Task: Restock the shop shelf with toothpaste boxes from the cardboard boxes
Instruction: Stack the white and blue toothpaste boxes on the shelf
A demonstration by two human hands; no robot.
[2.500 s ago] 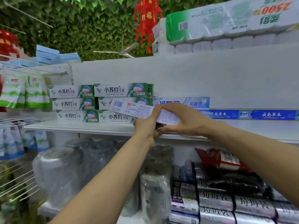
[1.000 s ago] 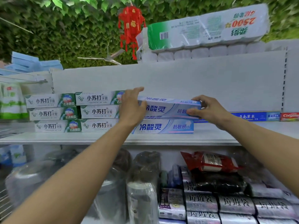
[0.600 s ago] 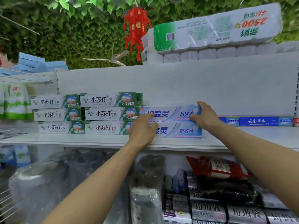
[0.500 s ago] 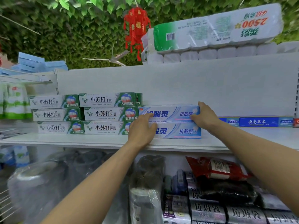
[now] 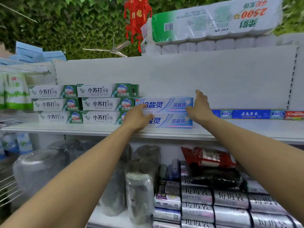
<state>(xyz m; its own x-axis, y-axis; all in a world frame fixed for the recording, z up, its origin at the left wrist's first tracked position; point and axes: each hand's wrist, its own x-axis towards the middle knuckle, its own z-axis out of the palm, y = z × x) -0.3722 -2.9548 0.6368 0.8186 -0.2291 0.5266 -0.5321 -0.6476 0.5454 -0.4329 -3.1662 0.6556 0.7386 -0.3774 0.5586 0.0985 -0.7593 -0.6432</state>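
Lower blue toothpaste box (image 5: 174,121): left end and first characters hidden behind left hand (image 5: 136,118). Upper blue box (image 5: 164,104): right end covered by right hand (image 5: 199,106). Far right, red box (image 5: 295,115) cut by edge. Near left, plastic-wrapped goods (image 5: 41,168) blurred, unidentifiable.

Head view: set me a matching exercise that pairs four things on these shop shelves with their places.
Things
1. green-and-white cardboard toothpaste boxes
2. pale blue cardboard toothpaste boxes
3. dark blue cardboard toothpaste box
4. green-and-white plastic pack of toilet rolls

Places
A. highest up, above everything else
B. stacked three high at the left of the white metal shelf
C. stacked two high, mid-shelf
D. one high, right of the pale blue ones

Pairs: 1-B, 2-C, 3-D, 4-A
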